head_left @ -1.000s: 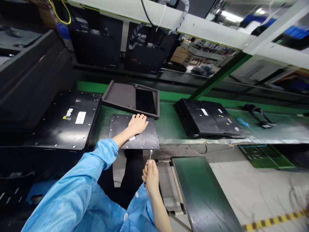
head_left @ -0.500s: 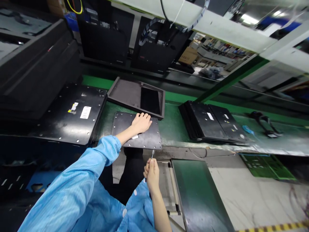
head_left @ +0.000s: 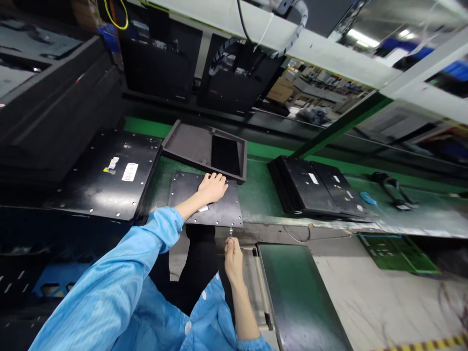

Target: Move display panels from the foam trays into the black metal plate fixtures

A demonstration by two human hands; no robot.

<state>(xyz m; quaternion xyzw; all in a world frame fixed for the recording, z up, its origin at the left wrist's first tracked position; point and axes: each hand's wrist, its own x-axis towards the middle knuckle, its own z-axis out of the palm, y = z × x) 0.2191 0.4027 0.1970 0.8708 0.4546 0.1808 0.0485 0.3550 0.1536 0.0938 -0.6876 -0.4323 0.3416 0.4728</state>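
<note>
A black rectangular panel (head_left: 223,212) with holes along its edges lies at the bench's front edge, part of it jutting over. My left hand (head_left: 212,187) rests on top of it with fingers spread, pressing near its middle. A white label (head_left: 203,208) shows beside my wrist. Below the panel's front right corner, my right hand (head_left: 233,256) is closed around a small slim metal tool (head_left: 230,232). The tool's tip points up and reaches the panel's front edge; whether they touch I cannot tell.
Behind the panel sits a grey foam tray (head_left: 190,141) with a dark rectangular recess. Larger black panels (head_left: 106,190) are stacked at left, more black panels (head_left: 318,190) at right. A black strap (head_left: 395,190) lies farther right. A green-topped stand (head_left: 292,282) is below the bench.
My right hand has risen slightly, bringing the tool's tip up to the panel's front edge. My left hand stays on the panel. The view has shifted a little.
</note>
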